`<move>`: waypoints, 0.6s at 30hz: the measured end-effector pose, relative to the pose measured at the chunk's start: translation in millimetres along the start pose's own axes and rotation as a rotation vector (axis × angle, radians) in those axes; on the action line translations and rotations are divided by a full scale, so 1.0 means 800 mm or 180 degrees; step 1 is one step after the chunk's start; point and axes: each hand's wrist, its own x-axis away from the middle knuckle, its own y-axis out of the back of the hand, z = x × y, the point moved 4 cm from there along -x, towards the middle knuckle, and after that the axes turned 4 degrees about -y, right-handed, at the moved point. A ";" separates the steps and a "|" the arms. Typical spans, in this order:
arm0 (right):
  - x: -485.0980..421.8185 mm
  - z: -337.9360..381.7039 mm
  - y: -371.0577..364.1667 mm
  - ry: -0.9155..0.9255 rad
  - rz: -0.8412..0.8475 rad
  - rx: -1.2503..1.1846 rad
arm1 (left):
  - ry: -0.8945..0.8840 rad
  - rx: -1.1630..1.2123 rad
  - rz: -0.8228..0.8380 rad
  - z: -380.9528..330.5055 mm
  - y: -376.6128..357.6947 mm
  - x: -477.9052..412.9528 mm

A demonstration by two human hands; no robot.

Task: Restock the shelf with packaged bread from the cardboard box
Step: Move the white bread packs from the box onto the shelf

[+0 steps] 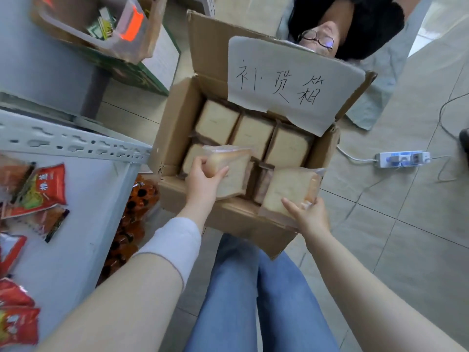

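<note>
Left hand (205, 180): fingers curled round a clear-wrapped pale sliced-bread pack (237, 165), raised at the brown cardboard box's (175, 128) near edge. Right hand (309, 217) grasps a second pack (286, 189) at the near-right corner. Judged: lifting two per trip to the grey metal shelf (83, 224), left.

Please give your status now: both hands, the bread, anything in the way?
Left hand grips one bread pack over the cardboard box. Right hand holds a second pack at the near wall. Red snack packets lie on the shelf.
</note>
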 end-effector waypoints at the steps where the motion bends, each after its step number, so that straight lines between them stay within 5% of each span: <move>1: 0.012 0.001 0.008 0.0050 0.0082 -0.0122 | -0.0077 0.0100 -0.0132 -0.012 0.026 0.019; 8: 0.173 0.043 0.030 0.0993 0.0768 -0.0340 | -0.0808 0.0907 -0.1221 -0.084 0.216 0.183; 18: 0.557 0.134 -0.041 0.2826 0.2149 0.0140 | -0.1933 0.1429 -0.2653 -0.158 0.542 0.444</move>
